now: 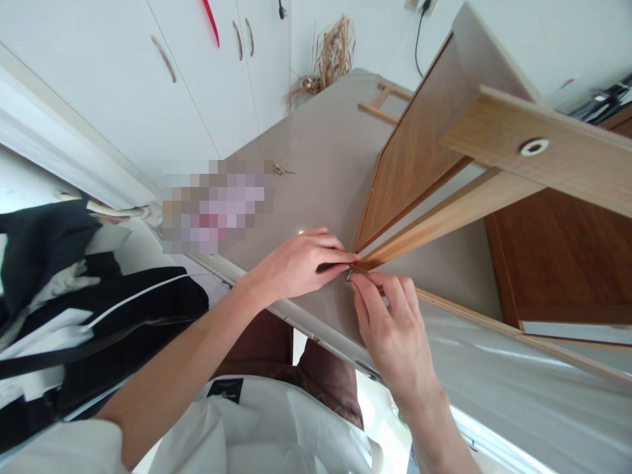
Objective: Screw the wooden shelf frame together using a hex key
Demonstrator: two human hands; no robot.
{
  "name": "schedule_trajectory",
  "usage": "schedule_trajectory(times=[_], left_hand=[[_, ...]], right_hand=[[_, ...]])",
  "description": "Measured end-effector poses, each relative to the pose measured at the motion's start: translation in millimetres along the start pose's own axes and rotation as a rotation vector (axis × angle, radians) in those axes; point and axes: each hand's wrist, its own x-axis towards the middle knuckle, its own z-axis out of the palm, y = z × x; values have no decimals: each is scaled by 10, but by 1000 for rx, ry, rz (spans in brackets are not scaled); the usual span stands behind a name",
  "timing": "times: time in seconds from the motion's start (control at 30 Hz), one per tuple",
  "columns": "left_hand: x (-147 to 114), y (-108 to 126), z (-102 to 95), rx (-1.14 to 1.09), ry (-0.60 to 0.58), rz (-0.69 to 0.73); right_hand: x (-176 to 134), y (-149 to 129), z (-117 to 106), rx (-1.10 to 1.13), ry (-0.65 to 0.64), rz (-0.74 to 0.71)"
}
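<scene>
A wooden frame with brown panels stands tilted on the table, its near corner low by the table's front edge. At that corner, my left hand reaches in from the left, thumb and fingertips closed on the wood. Just right of it, my right hand is closed, thumb and forefinger pinching a small bent silver hex key, mostly hidden by the fingers. The key's end meets the frame's corner; whether it sits in a screw is hidden.
Several brass-coloured screws lie on the grey-beige table, beside a blurred pinkish item. A small wooden frame part rests at the back. Dried stalks stand behind the table. Dark clothes are heaped at left.
</scene>
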Motion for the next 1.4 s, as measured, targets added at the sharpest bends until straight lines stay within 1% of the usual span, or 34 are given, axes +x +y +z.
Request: schedule_trajectory(times=[0.3,0.47,0.6,0.77,1.07,1.4], left_hand=[[1,3,-5,-11,-4,-1],[-3,5,-4,-13,8,0],[-1,3,-1,5,-6,-8],[6,11,-6,14,6,-2],[15,17,-13,18,-8,-4],[15,46,-19,17,-4,-25]], right_hand=[[15,16,7,0,17,0],[17,35,29,16,60,-3],[2,43,50,40,79,51],[-9,37,29,20,109,98],[-63,50,22,-30,96,159],[-88,79,74,100,105,201]])
